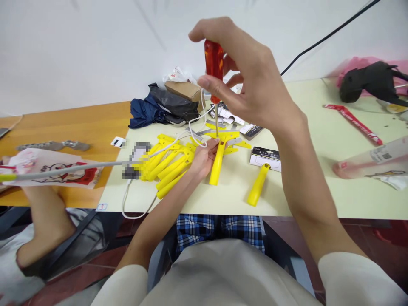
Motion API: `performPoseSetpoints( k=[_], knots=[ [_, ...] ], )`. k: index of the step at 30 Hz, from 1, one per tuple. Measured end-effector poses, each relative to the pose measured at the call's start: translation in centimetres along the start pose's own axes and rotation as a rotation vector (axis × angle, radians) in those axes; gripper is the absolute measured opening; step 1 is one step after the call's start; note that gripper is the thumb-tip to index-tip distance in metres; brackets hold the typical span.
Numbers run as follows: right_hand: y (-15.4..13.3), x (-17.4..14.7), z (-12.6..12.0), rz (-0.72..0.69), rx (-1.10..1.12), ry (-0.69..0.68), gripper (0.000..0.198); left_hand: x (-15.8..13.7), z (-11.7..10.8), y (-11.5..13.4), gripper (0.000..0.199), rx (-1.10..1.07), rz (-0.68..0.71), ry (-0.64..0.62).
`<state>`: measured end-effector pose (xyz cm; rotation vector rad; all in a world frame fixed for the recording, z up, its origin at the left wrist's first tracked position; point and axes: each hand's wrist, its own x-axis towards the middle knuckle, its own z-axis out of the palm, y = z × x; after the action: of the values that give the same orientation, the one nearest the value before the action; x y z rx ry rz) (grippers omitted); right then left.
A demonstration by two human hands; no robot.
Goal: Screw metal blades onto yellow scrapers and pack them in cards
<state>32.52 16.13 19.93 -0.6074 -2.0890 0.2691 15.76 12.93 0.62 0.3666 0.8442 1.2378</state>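
Observation:
My right hand [247, 72] is raised in the middle of the view with its fingers around the red handle of a screwdriver [214, 63]. The screwdriver stands upright, its tip down at the head of a yellow-handled scraper [216, 163]. Beside that head, my left hand [205, 158] has its fingers closed on the scraper; some fingers are hidden beneath it. Several more yellow handles [172, 170] lie in a pile left of my left hand. To the right lies another yellow scraper [259, 185], its top over a packaging card [259, 155].
Behind the hands lie a dark blue and black cloth bundle [159, 108] and a cardboard box [185, 91]. A white cable [126, 204] loops at the table's front edge. A plastic cup [369, 161] lies on the right. A co-worker's arm [47, 212] is at the left.

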Motion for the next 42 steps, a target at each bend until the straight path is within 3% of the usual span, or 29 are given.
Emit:
performPoseSetpoints(
  k=[4,10,15,22,31,35,38,40,42],
  knots=[
    [0.3,-0.1,-0.1,0.02,0.016,-0.06,0.048,0.0,0.2,0.2,0.012,0.015,-0.034,0.052],
    [0.5,0.2,-0.3,0.007,-0.028,0.027,0.046,-0.1,0.2,0.2,0.014,0.027,-0.006,-0.002],
    [0.5,0.1,-0.8,-0.012,0.002,-0.086,0.046,-0.4,0.3,0.3,0.018,0.076,-0.015,-0.013],
    [0.4,0.0,-0.8,-0.009,-0.012,-0.067,0.045,-0.6,0.7,0.6,0.024,0.167,-0.002,-0.003],
    [0.4,0.0,-0.9,0.004,0.028,-0.168,0.048,-1.0,1.0,0.3,0.03,0.212,-0.029,0.052],
    [0.7,0.2,-0.7,-0.001,0.031,-0.129,0.045,-0.9,0.9,-0.1,0.024,0.138,-0.062,0.063],
    [0.8,0.3,-0.5,-0.035,0.0,-0.085,0.047,-0.9,2.1,-0.7,0.025,0.132,-0.071,0.034],
    [0.7,0.3,-0.6,-0.014,-0.008,-0.076,0.048,-1.9,2.9,0.1,0.025,0.181,-0.066,0.033],
    [0.5,0.3,-0.8,0.011,-0.009,-0.091,0.048,-4.4,2.4,2.9,0.024,0.255,-0.029,0.082]
  ],
)
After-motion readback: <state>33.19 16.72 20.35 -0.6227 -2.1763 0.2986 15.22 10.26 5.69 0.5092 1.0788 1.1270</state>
